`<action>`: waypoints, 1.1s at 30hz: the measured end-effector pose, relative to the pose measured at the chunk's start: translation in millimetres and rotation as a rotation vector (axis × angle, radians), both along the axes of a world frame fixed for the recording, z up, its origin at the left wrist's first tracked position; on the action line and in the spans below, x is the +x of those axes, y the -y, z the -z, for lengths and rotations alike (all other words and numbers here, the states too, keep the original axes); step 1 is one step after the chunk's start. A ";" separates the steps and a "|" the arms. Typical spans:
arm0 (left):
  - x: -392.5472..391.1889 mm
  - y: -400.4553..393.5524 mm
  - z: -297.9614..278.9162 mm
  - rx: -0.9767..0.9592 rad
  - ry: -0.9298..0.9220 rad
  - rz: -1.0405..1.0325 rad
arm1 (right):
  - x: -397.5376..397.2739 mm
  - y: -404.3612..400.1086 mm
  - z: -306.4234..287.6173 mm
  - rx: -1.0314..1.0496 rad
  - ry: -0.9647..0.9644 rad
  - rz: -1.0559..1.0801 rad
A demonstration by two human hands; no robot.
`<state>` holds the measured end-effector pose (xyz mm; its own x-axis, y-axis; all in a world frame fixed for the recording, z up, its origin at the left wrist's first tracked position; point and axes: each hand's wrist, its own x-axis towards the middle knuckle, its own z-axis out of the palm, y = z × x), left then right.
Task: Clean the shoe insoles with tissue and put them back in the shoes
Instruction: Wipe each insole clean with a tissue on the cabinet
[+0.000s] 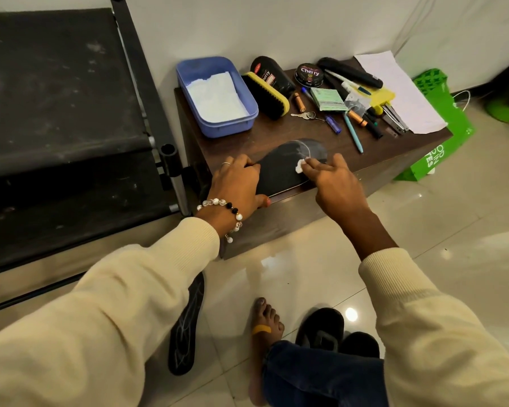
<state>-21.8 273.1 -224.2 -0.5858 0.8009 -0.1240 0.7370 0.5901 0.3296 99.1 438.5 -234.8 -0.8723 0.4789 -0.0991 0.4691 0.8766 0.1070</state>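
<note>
"Cherry" — on the polish tin and bottle.

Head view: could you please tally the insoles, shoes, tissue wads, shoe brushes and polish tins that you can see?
Insoles: 2
Shoes: 2
Tissue wad: 1
Shoe brush: 1
Polish tin: 1
Total: 7
</note>
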 end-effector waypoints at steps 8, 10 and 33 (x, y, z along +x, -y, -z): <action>-2.7 0.4 0.1 -0.002 0.007 0.003 | 0.0 13.9 -14.2 0.013 0.008 0.098; -3.1 0.6 -0.5 -0.005 0.008 0.003 | 1.1 16.5 -16.9 -0.021 0.028 0.077; -4.0 -0.5 -2.4 -0.015 -0.003 0.001 | -31.0 39.9 -15.5 0.060 0.080 0.158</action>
